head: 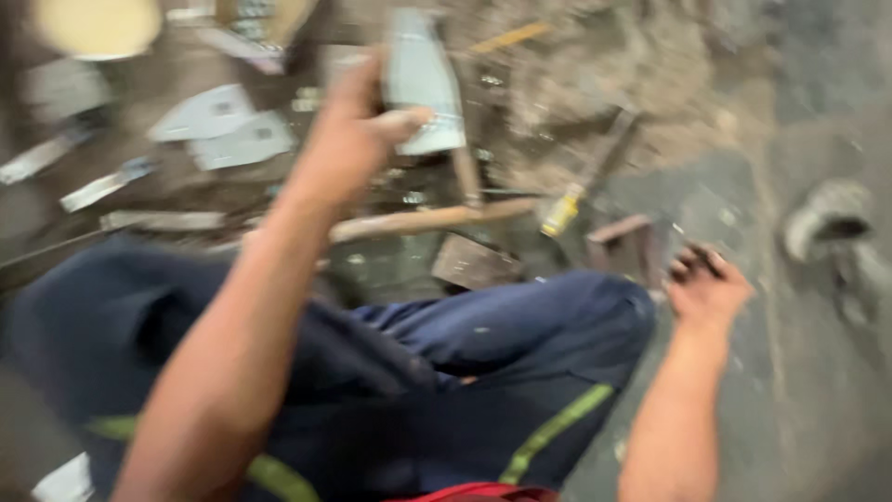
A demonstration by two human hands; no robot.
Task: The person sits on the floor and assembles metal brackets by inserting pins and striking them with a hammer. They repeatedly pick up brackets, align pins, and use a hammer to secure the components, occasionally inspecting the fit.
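Left hand [358, 130] lifts a pale metal sheet [423, 79] above the wooden handle [427, 220], fingers pinching its edge for control; right hand [706, 288], right of the handle, curls around something dark, grip unclear

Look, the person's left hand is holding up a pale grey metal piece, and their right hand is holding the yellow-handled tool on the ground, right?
Not quite. The left hand does hold the pale grey metal piece, but the right hand is not on the yellow-handled tool. That tool lies alone on the dirty floor, apart from the right hand. The head view shows it.
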